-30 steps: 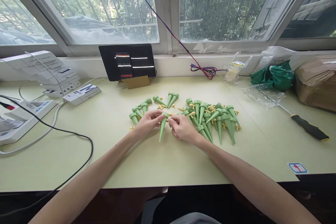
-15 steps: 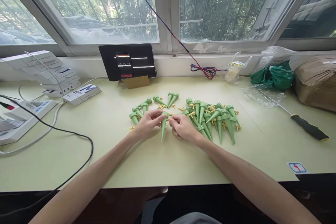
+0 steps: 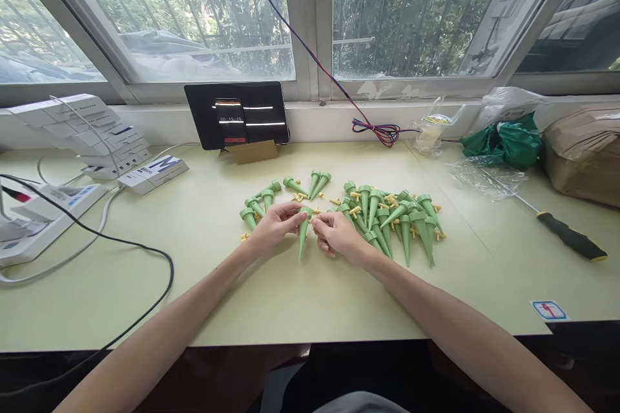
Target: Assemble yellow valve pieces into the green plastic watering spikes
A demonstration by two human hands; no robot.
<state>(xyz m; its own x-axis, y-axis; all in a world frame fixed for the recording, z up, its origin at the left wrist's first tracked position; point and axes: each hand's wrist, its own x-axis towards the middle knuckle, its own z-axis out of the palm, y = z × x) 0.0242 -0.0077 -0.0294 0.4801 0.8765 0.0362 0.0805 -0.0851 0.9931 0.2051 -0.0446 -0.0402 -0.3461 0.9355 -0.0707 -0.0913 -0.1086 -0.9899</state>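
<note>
My left hand [image 3: 277, 227] is closed on the capped end of a green plant watering spike [image 3: 303, 240], whose tip points down toward the table. Beside it, my right hand [image 3: 338, 232] pinches a small yellow valve [image 3: 312, 221] against the side of the spike near its cap; the fingertips mostly hide it. More green spikes with small yellow valves lie in a pile [image 3: 387, 216] to the right of my right hand. Several others, such as this spike [image 3: 248, 217], lie to the left and behind my hands. Loose yellow valves [image 3: 334, 201] are scattered between the groups.
A tablet [image 3: 237, 115] leans at the back beside a stack of white boxes [image 3: 104, 132]. A power strip [image 3: 53, 226] and black cable [image 3: 150, 248] occupy the left. On the right are a screwdriver [image 3: 571, 235], a green bag [image 3: 504, 141] and a brown package [image 3: 584, 155].
</note>
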